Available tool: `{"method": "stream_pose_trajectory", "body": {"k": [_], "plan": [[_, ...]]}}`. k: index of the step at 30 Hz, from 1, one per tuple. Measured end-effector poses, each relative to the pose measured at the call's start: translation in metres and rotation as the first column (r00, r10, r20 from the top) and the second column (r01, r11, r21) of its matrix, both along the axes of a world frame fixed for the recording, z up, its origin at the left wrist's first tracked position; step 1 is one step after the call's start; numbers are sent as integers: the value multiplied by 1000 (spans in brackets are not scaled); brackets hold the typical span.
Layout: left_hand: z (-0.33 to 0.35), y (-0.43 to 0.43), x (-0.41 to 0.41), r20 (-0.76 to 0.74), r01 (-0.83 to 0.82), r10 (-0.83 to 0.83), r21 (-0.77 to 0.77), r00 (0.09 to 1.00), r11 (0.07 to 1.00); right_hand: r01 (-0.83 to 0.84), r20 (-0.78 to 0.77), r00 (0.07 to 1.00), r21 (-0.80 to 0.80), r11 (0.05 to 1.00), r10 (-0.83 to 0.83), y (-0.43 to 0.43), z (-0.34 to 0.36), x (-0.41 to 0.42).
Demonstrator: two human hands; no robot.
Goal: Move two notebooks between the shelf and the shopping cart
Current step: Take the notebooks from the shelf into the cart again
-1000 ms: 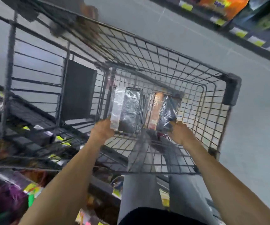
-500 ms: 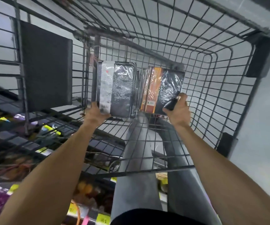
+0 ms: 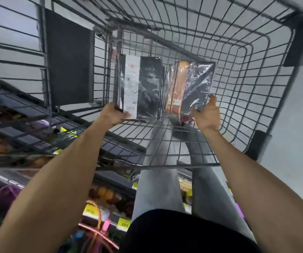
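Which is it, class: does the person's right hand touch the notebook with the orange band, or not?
Touching. The head view shows the right hand gripping the orange-banded notebook at its lower right corner, thumb on the side edge.

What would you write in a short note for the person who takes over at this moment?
Left hand: grips the black notebook by its lower edge.
Right hand: grips the orange notebook by its lower corner.
Both notebooks are inside the shopping cart, side by side.
Done: both are in the cart.
Left: let go, or lift them to the shelf; direction unclear.
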State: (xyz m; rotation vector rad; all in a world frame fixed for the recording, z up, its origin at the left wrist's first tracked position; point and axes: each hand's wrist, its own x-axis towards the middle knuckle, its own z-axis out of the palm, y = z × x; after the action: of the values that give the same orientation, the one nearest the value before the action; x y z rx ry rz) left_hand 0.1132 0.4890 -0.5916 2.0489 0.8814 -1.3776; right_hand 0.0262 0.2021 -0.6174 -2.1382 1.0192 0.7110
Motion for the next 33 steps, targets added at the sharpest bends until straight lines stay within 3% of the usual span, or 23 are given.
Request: {"method": "stream_pose_trajectory", "body": {"k": [4, 7, 13, 25, 33], "plan": [[18, 0, -3, 77, -268, 275, -92, 958, 959, 89, 120, 989, 22, 996, -91, 1, 29, 2], [32, -4, -4, 199, -294, 326, -173, 924, 940, 116, 203, 971, 77, 990, -130, -4, 45, 7], [75, -28, -8, 310, -399, 489, -311, 815, 862, 208, 170, 955, 196, 958, -242, -12, 70, 17], [135, -18, -13, 304, -376, 535, -449, 788, 810, 304, 126, 909, 448, 841, -396, -40, 139, 10], [192, -2, -2, 307, -274, 524, -588, 795, 761, 278, 320, 846, 418, 865, -427, -41, 208, 5]]}}
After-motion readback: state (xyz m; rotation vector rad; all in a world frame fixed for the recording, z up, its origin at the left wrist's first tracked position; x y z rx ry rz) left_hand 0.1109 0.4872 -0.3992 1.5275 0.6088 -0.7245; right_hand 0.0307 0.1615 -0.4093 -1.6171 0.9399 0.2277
